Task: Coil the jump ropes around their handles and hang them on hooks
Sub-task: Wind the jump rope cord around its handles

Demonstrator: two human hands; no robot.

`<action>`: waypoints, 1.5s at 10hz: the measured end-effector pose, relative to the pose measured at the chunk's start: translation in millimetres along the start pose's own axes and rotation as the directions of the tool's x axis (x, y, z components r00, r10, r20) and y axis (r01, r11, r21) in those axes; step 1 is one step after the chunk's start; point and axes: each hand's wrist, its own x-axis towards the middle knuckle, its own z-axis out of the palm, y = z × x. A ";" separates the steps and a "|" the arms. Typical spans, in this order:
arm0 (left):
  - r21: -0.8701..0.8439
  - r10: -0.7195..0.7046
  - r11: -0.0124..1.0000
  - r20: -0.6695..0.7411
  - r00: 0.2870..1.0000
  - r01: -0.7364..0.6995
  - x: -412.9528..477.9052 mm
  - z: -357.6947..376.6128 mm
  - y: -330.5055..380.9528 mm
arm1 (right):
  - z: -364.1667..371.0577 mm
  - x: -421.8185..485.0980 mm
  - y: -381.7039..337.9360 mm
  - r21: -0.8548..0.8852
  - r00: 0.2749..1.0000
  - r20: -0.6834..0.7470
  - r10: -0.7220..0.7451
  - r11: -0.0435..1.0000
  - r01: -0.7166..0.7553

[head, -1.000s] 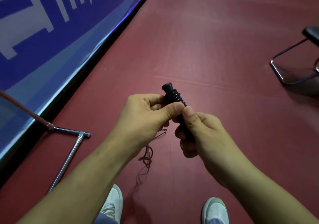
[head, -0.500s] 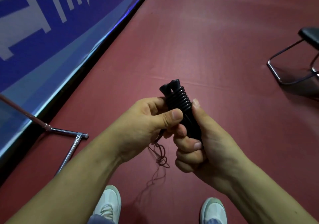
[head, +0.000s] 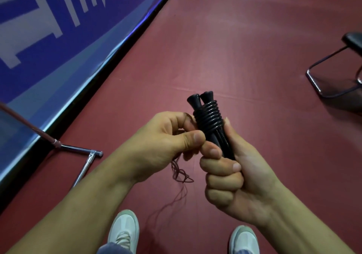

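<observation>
right hand (head: pixel 244 175) clenched around two smooth black flared-top handles (head: pixel 217 141), upright above the matte maroon floor (head: pixel 244 54); glossy black rope coils (head: pixel 208 116) bind them. left hand (head: pixel 162 140) pinches a thin reddish cord (head: pixel 181 173). white lettering on the blue banner (head: pixel 49 44) is unreadable.

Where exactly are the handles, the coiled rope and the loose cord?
handles (head: pixel 217 139): head view, bare shafts below the coil.
coiled rope (head: pixel 208 116): head view, middle turns.
loose cord (head: pixel 181 175): head view, hanging tangle.
</observation>
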 end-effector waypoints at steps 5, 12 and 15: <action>-0.268 0.039 0.963 0.143 0.989 0.001 1.3 10.9 3.8 | 0.5 2.8 1.1 0.188 0.975 0.193 0.113 0.971 -0.149; -0.112 -0.063 0.992 -0.014 0.998 0.061 5.4 11.7 -7.9 | 8.6 -9.8 -12.2 -0.609 0.870 -0.388 -0.306 0.793 0.008; -0.020 -0.028 0.999 0.026 0.999 0.029 7.0 9.2 1.7 | 15.8 -7.0 -2.7 -0.491 0.825 -0.385 -0.414 0.849 0.196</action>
